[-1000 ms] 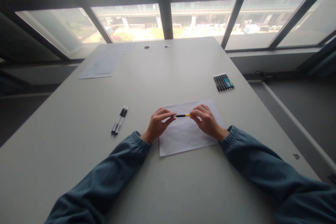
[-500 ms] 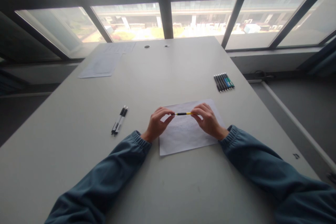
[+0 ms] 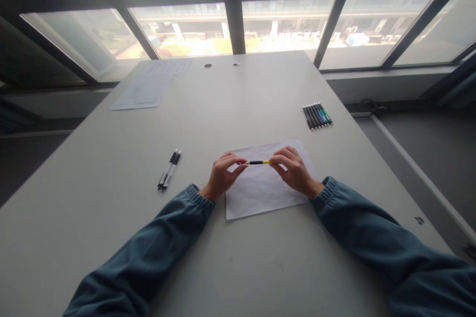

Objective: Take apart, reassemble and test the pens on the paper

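A yellow pen with a black grip section (image 3: 256, 162) is held level between my two hands, above a white sheet of paper (image 3: 260, 193). My left hand (image 3: 226, 172) pinches the pen's left end between thumb and fingertips, which cover its tip. On the other side, my right hand (image 3: 292, 167) is closed on the yellow barrel, and its fingers hide the right end. Under both hands the paper lies slightly askew on the table, with faint marks on it that I cannot read.
Two black-and-white pens (image 3: 169, 170) lie side by side to the left. Several black, blue and green pens (image 3: 317, 116) form a row at the right. Printed sheets (image 3: 143, 91) rest on the far left of the white table (image 3: 238, 104), which reaches the windows.
My left fingertips have closed slightly nearer the black grip, with less of the pen's tip showing between the hands. Both hands otherwise stay almost in place.
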Action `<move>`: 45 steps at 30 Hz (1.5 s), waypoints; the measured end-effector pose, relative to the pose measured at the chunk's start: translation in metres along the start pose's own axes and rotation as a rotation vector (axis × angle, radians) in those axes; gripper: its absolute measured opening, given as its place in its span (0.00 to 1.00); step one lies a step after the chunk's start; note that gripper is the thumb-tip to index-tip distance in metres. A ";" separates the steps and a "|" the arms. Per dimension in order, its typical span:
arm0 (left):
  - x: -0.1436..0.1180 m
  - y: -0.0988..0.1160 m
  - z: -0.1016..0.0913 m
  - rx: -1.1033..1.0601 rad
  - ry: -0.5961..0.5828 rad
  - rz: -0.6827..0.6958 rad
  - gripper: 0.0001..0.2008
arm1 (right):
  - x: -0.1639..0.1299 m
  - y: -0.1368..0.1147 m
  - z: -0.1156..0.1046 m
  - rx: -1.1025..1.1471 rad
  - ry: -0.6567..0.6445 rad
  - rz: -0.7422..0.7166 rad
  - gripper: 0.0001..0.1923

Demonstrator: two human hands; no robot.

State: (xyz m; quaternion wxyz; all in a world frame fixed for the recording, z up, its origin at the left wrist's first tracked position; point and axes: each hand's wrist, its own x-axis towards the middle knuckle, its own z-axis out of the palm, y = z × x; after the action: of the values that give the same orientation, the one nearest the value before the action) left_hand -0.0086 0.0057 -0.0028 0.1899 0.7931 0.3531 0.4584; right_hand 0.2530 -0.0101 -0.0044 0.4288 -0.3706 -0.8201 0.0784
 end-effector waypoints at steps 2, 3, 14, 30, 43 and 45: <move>0.000 0.000 0.000 -0.002 0.000 -0.001 0.06 | 0.001 -0.001 0.000 -0.002 -0.017 -0.011 0.04; 0.000 0.000 0.000 -0.003 -0.002 -0.004 0.06 | 0.001 -0.001 0.000 -0.003 -0.021 -0.016 0.04; -0.001 -0.001 -0.001 -0.007 -0.019 0.005 0.05 | 0.001 -0.001 0.000 -0.003 -0.047 -0.030 0.04; 0.003 0.005 -0.002 0.003 0.004 0.107 0.04 | 0.001 0.000 -0.001 -0.043 -0.149 -0.037 0.06; 0.002 0.004 -0.001 0.049 -0.013 0.116 0.08 | 0.000 0.000 0.001 0.000 -0.160 -0.014 0.09; 0.001 0.005 -0.001 0.079 -0.015 0.103 0.16 | 0.001 0.000 0.000 -0.004 -0.152 -0.013 0.09</move>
State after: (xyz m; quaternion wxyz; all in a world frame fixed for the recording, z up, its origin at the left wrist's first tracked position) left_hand -0.0077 0.0035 0.0014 0.1372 0.8206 0.3284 0.4472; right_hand 0.2522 -0.0097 -0.0041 0.3653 -0.3591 -0.8528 0.1019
